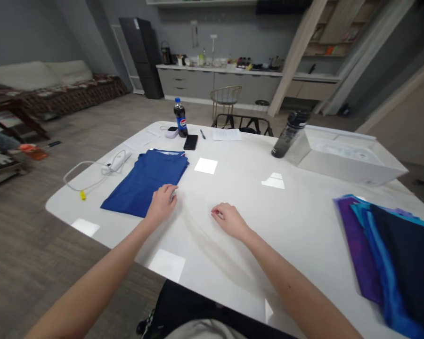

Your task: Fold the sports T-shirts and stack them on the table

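- In the head view, the hands are being held apart, with bare table (243,181) being seen between them.
- The left hand (161,203) is being held curled at the right edge of the blue cloth (139,184); whether anything is being gripped cannot be told.
- The right hand (230,220) is being held loosely curled over the table; its grip cannot be told either.
- The blue cloth is being borne, folded flat, by the table's left part, beside a power strip (119,161).
- Beyond it, a phone (191,142) and cola bottle (181,121) are being borne.
- At the right, a cloth pile (404,256) is being borne, nearer than a white box (339,162).
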A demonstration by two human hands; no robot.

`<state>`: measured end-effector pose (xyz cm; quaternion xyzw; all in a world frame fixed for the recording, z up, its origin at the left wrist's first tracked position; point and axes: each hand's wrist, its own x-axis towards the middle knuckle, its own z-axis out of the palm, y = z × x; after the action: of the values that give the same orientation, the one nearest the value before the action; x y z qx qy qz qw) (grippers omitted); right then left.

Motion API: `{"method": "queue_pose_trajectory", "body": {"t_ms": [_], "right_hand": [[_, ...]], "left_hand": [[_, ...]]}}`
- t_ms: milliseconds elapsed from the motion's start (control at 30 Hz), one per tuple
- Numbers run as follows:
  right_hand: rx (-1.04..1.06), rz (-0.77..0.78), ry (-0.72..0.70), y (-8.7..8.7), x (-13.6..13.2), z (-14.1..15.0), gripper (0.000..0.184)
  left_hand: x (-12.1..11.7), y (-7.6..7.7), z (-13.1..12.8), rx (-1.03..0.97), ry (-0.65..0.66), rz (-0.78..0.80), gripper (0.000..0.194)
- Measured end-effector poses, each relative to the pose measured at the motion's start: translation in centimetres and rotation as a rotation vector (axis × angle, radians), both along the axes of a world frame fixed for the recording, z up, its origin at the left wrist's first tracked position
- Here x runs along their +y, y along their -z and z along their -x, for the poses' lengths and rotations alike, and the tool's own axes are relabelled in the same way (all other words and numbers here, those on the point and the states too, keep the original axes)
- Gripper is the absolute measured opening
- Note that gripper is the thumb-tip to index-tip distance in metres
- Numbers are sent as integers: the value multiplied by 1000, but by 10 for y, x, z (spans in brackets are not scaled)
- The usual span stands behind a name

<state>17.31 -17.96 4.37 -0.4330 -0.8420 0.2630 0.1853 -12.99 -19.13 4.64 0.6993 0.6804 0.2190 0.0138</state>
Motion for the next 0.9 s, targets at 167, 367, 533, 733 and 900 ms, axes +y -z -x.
{"method": "queue_pose_trajectory", "body": {"t_ms": [167, 367, 533, 733, 900], "right_hand": [[-54, -97, 4, 7, 32, 87, 16], [-135, -262, 76, 23, 49, 117, 24], [-117, -284, 93, 28, 48, 114, 27], [165, -210, 218, 29, 50, 109, 32], [520, -101, 472, 17, 44, 64, 38]], "left_hand": [[62, -18, 79, 115, -229, 55, 44], [151, -10, 117, 73, -374, 258, 39], [166, 1, 123, 25, -413, 267, 30], [122, -23, 92, 5, -361, 13, 24], [84, -50, 3, -151, -271, -143, 21]]}}
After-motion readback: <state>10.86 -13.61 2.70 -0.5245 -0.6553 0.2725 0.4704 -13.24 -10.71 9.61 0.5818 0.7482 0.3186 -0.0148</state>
